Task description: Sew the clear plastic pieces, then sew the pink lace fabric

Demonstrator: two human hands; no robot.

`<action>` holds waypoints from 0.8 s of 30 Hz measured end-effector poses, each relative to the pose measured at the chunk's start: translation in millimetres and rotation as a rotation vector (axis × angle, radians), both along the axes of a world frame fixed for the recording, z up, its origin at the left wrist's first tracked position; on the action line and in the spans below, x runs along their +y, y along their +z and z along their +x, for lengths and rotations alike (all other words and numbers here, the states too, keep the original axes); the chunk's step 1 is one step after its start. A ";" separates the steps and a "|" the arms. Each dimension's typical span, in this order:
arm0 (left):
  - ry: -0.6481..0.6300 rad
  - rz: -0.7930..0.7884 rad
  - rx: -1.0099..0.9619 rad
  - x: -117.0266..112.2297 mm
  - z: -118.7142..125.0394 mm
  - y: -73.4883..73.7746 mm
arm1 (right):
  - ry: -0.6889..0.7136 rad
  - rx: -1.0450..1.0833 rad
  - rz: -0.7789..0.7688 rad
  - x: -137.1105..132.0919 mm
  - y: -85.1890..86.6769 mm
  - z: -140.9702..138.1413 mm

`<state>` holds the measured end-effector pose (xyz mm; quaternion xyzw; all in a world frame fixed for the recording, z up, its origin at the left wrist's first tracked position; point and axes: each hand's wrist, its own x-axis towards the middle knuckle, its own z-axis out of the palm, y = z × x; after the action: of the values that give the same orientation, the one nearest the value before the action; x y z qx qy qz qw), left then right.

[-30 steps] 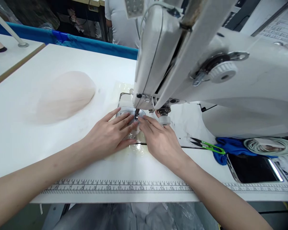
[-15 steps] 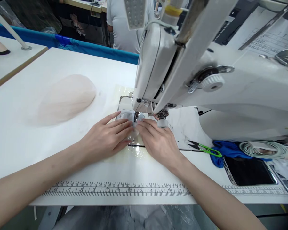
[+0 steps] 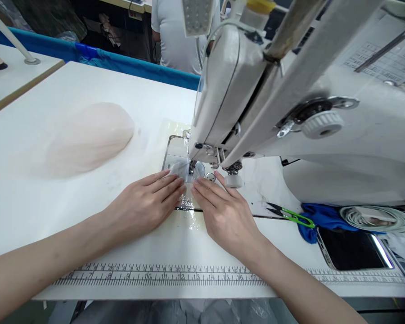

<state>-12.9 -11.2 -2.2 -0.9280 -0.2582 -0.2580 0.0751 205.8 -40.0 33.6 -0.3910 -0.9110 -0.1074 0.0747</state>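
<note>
Whitish, see-through cloth [image 3: 178, 169] is lying beside the needle foot [image 3: 191, 167] of the sewing machine [image 3: 219, 85], just ahead of the left hand [image 3: 150, 198] and touching its fingertips [image 3: 180, 181]. That hand is resting open, its fingers stretching out flat and close together. Across from it, the right hand [image 3: 227, 211] is also lying open, fingers pointing toward the needle foot; whether it is touching the cloth, I cannot tell. Nearer the body, a printed ruler [image 3: 162, 275] is running along the table [image 3: 175, 245]. Farther left, a pale, sheer oval piece [image 3: 91, 137] is resting. To the right, green scissors [image 3: 292, 216] are lying against a blue rag [image 3: 319, 217], with a phone [image 3: 354, 249] and a coil of cord [image 3: 374, 219] sitting nearby
</note>
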 end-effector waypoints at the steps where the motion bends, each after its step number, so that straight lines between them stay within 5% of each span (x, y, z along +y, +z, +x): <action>1: 0.002 0.005 0.004 0.1 0.0 -0.1 | -0.002 -0.001 -0.002 0.0 -0.1 0.0; 24: 0.005 0.043 0.012 1.0 3.3 -0.2 | -0.029 0.106 -0.015 10.0 -3.9 4.9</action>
<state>-9.6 -10.2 -2.4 -0.9271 -0.2544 -0.2575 0.0975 210.7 -29.9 29.8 -0.4100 -0.9008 -0.0808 0.1185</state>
